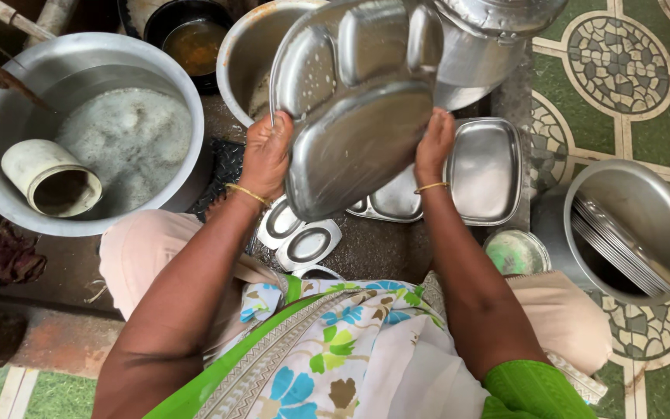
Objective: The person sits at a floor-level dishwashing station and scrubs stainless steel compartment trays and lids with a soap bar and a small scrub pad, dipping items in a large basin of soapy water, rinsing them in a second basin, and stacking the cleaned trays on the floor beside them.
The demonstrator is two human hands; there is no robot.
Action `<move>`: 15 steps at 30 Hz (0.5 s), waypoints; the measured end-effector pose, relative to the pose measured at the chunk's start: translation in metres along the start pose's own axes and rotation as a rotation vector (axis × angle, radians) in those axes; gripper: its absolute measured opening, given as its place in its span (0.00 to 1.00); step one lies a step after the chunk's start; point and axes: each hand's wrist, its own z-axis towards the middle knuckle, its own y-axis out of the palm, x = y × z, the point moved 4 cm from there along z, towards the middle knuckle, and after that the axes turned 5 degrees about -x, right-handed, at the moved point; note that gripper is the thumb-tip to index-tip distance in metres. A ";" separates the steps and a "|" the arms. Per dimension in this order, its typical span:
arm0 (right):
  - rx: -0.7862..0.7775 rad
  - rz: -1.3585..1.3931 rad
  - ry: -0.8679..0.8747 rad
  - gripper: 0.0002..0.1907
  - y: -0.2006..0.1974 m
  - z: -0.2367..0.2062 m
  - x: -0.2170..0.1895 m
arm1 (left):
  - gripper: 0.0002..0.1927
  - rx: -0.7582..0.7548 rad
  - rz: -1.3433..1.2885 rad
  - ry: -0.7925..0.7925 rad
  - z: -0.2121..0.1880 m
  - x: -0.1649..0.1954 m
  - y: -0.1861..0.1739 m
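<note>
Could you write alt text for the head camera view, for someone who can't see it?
Seen from above, a person's left hand and right hand hold up a compartmented steel tray. To the left stands a large steel basin of foamy water with a white mug in it; to the right, a steel pot holds stacked plates on a patterned tile floor.

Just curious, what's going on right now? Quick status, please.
Left hand and right hand grip compartment tray. Tray tilted over pots. More trays lie below.

A home dishwashing spot: soapy water pot (118,132), steel plates (622,248), patterned floor tiles (622,70).
</note>
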 end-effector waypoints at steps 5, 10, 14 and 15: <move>0.059 0.605 0.877 0.17 0.055 -0.069 0.022 | 0.19 0.091 0.093 0.096 0.003 -0.003 0.007; -0.243 0.887 1.188 0.19 0.106 -0.131 -0.003 | 0.14 0.031 0.326 0.083 -0.002 -0.009 0.021; -0.109 0.859 1.177 0.25 0.091 -0.111 0.022 | 0.14 0.001 0.495 -0.102 -0.012 -0.015 0.027; -0.092 0.939 1.092 0.23 0.083 -0.097 0.029 | 0.15 -0.103 0.468 -0.043 -0.015 -0.013 0.032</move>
